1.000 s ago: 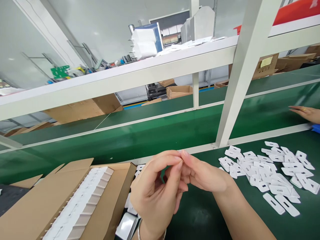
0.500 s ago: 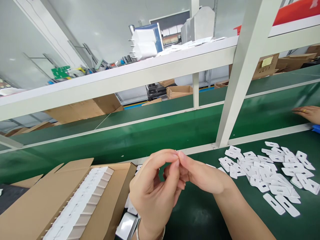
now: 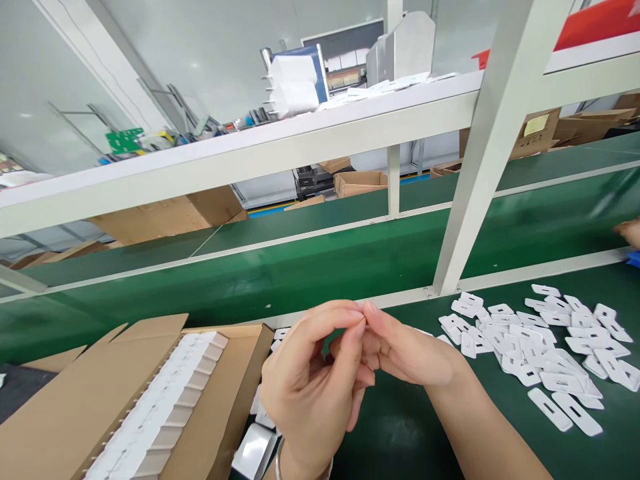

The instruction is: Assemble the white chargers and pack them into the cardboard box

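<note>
My left hand point(image 3: 315, 380) is raised over the bench, its thumb and index finger pinched together. My right hand point(image 3: 405, 347) meets it at the fingertips, closed as well. Whatever lies between the fingertips is too small or hidden to make out. To the right, a scattered pile of white oblong plates with slots point(image 3: 530, 347) covers the green benchtop point(image 3: 400, 433). At the left, an open cardboard box point(image 3: 240, 393) contains a row of white parts point(image 3: 160, 400). A glossy white piece point(image 3: 254, 451) lies between the box and my left wrist.
A pale upright post point(image 3: 475, 167) stands behind the plates and carries a white shelf point(image 3: 250, 143) with assorted parts. Beyond a low rail runs a green conveyor belt point(image 3: 320, 267). Another person's hand point(image 3: 629, 232) shows at the far right edge.
My hands stay pinched together in almost the same place, shifted slightly right in view. The other person's hand has drawn back toward the right edge.
</note>
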Motion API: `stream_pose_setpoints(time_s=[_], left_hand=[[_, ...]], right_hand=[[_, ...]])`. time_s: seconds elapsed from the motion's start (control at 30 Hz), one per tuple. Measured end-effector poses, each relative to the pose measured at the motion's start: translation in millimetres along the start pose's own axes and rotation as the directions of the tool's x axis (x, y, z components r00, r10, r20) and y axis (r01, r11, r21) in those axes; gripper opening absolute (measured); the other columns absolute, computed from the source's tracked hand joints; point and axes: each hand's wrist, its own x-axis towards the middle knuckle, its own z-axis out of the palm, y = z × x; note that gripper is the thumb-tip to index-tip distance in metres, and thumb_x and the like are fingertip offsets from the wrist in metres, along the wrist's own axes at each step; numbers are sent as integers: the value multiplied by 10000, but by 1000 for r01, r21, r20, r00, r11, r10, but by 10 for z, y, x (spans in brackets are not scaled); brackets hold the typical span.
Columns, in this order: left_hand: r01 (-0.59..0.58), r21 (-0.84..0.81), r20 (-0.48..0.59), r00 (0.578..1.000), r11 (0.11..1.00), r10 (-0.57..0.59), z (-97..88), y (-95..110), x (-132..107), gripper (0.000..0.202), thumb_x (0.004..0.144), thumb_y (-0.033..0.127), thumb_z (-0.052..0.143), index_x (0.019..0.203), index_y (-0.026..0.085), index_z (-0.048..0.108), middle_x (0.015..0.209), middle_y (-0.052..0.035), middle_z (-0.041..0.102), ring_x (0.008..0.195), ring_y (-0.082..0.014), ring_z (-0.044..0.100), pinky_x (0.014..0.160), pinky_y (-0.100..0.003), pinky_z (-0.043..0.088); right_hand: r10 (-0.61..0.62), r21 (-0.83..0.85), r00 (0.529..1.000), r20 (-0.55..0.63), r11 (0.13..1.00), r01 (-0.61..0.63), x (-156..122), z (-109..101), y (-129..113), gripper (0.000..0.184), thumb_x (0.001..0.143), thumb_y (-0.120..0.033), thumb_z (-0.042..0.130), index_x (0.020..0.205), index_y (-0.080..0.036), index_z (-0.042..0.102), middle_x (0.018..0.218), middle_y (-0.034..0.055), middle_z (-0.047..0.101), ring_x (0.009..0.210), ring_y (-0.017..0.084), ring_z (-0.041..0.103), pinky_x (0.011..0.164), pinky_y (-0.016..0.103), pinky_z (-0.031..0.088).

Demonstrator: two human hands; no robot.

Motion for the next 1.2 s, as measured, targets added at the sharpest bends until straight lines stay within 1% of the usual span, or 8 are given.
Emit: stream_pose_setpoints(time_s=[0.13, 0.23, 0.33, 0.43, 0.6, 0.87, 0.97, 1.2], left_hand=[[-19, -1, 8, 1000, 1000, 19, -2, 5, 11, 185, 966, 64, 686, 1032, 225, 749, 1045, -16, 796, 740, -143, 783, 611, -240, 672], [-81, 12, 4, 997, 997, 81, -1, 1, 29, 205, 955, 36, 688, 1028, 217, 751, 1044, -20, 794, 786, -153, 788, 659, -254, 683], [-96, 3, 11, 995, 995, 96, 6, -7, 42, 207, 950, 15, 681, 1007, 205, 741, 1049, -21, 787, 789, -143, 783, 660, -245, 672], [-88, -5, 27, 996, 996, 88, 11, -14, 50, 194, 961, 23, 669, 1004, 201, 732, 1054, -27, 781, 787, -138, 779, 640, -233, 660], [-80, -26, 42, 996, 996, 81, 12, -9, 54, 161, 972, 51, 668, 996, 203, 716, 1032, -29, 779, 817, -157, 787, 690, -268, 689], [-75, -16, 8, 997, 997, 75, 16, 1, 19, 150, 976, 80, 682, 1014, 214, 737, 1038, -30, 791, 767, -150, 781, 661, -265, 690], [-74, 9, -18, 997, 997, 74, 25, 4, 15, 163, 968, 70, 695, 1016, 216, 749, 1043, -23, 793, 744, -138, 773, 641, -252, 677], [-92, 34, -4, 996, 995, 92, 45, 4, 59, 198, 938, 21, 688, 974, 207, 748, 993, -11, 784, 793, -138, 753, 657, -238, 649]], right_hand=[[-29, -5, 1000, -3, 1000, 28, -4, -14, -2, 788, 912, -935, 337, 739, -190, 524, 688, -31, 404, 662, 128, 485, 664, 341, 623], [-48, -76, 996, -74, 996, 42, -11, -17, -4, 752, 922, -917, 372, 810, -194, 548, 713, -25, 428, 678, 130, 455, 620, 292, 573], [-49, -134, 992, -119, 991, 33, -17, -5, -13, 754, 927, -915, 361, 807, -194, 546, 731, -20, 426, 677, 126, 421, 599, 270, 518], [-42, -130, 993, -113, 991, 27, -13, 6, -24, 765, 931, -920, 329, 801, -195, 535, 732, -13, 440, 678, 130, 439, 569, 260, 467], [-68, -103, 996, -56, 993, 62, 8, -14, -11, 753, 944, -911, 306, 795, -202, 512, 705, -21, 450, 626, 120, 410, 529, 252, 413], [-82, -89, 996, -23, 993, 80, 18, -15, 15, 758, 951, -911, 244, 798, -212, 493, 694, -25, 459, 600, 116, 411, 547, 269, 486], [-67, -124, 996, -62, 991, 58, -2, -12, -15, 755, 947, -912, 275, 822, -206, 512, 721, -19, 464, 632, 120, 437, 578, 275, 515], [-60, -225, 986, -158, 974, 24, -61, -49, -67, 735, 953, -889, 353, 808, -190, 529, 751, -22, 406, 688, 128, 453, 690, 327, 598]])
